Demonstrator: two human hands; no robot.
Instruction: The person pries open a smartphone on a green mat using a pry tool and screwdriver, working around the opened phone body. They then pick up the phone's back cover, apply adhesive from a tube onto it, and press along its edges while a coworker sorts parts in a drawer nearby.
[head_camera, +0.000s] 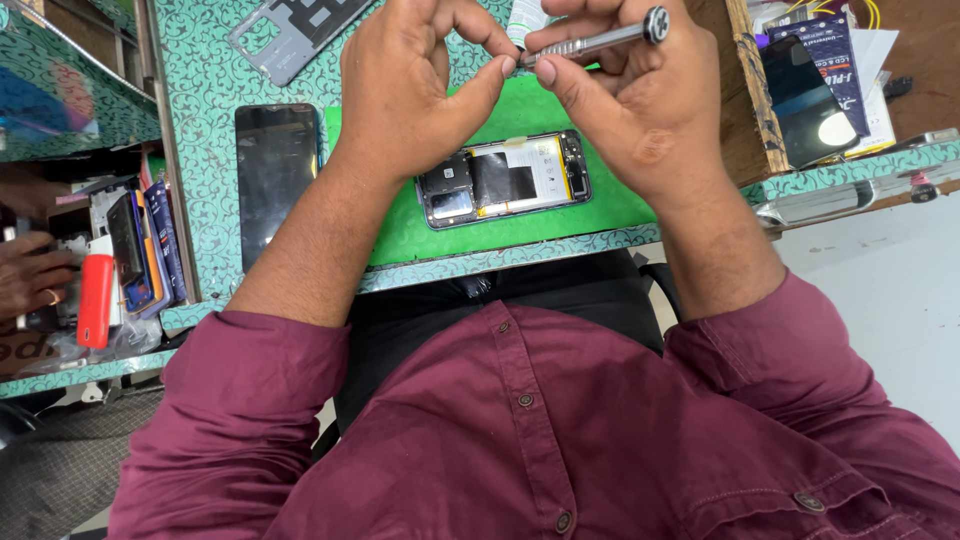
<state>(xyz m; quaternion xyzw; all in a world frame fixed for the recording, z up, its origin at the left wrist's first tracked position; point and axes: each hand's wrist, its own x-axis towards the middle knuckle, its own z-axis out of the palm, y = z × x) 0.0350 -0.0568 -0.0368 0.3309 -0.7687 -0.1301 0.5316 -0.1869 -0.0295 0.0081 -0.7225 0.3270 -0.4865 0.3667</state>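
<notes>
Nearest the camera is a maroon buttoned shirt (520, 430), its sleeves rolled to the elbows, and both forearms reach forward over the edge of a table (205, 80) covered in a green patterned sheet. On a plain green mat (440, 235) just past the table's edge lies an opened phone (503, 179), back cover off, its battery and dark boards showing (it lies flat, touched by neither hand). Above it the two hands meet. The right hand (630, 110) holds a slim metal screwdriver (600, 40), fingers and thumb closed round its shaft, the round cap pointing up and to the right. The left hand (415, 95) has its thumb and forefinger pinched together right at the screwdriver's tip; whether something tiny sits between them cannot be told. To the left of the mat a dark phone screen (275, 175) lies flat on the table. Farther off, a grey phone frame (295, 30) rests near the top edge. At far left another person's hand (30, 275) shows beside a red case (95, 300)
</notes>
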